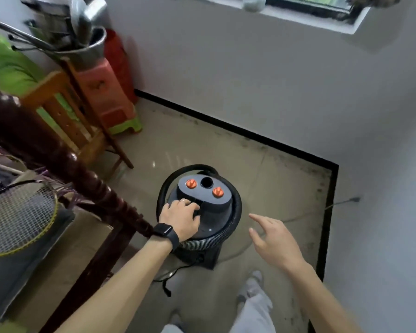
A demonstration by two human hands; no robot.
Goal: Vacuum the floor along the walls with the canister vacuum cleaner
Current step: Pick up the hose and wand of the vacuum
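Nearest the camera: pale trouser leg (252,311) and pale shoe (251,284) on the floor (281,183), just behind the vacuum cleaner (211,217).

Left hand (181,218): reached down onto the lid, fingers curled over the black handle (198,205), thumb against the lid's side. Firm grip on the handle. Dark watch (165,233) on that wrist, ring (182,200) on one finger.

Right hand (275,239): wide open, fingers spread and slightly bent, held in the air just right of the vacuum cleaner. Touching nothing, holding nothing.

Vacuum cleaner: upright on the floor, near the far and right-hand walls but apart from both. Black ribbed hose (237,207) looped round the top of the drum. Two orange knobs (191,183) and a round open port (206,182) on the lid. Black cord (171,272) trailing on the floor from the base, near side.

Left side: dark turned wooden post (82,174), badminton racket (19,212) lying beside it, wooden chair (65,121) beyond.

Farther off: stacked plastic stools (106,92), orange over green, in the far corner against the wall (250,68). Black skirting (226,128) along the wall foot, dark specks of dirt on the floor just beside it. Window (310,6) at the top edge, blurred.
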